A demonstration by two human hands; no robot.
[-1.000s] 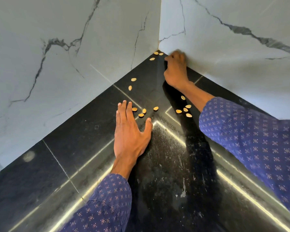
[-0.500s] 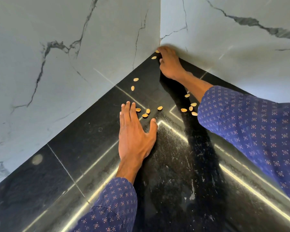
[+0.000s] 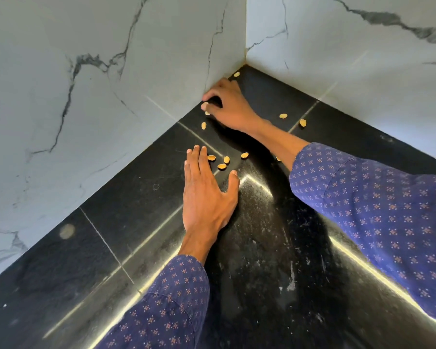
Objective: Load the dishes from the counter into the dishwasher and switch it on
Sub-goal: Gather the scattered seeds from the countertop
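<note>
Several small yellow seeds [image 3: 222,166] lie scattered on a black stone counter [image 3: 262,248] in a corner between two marble walls. My left hand [image 3: 207,195] rests flat on the counter, fingers together and thumb spread, its fingertips just left of a small cluster of seeds. My right hand [image 3: 227,104] reaches along the left wall near the corner, fingers curled down with a seed [image 3: 205,105] at the fingertips. Whether it grips the seed is unclear. No dishes and no dishwasher are in view.
White marble walls [image 3: 86,96] with dark veins close the counter on the left and the back right. More seeds lie apart: one in the corner [image 3: 236,74], two to the right of my right wrist [image 3: 283,116]. Pale streaks mark the counter in front.
My right hand has moved from the corner leftward along the left wall and toward me, onto seeds lying there. My left hand has stayed flat in place. The view has shifted slightly.
</note>
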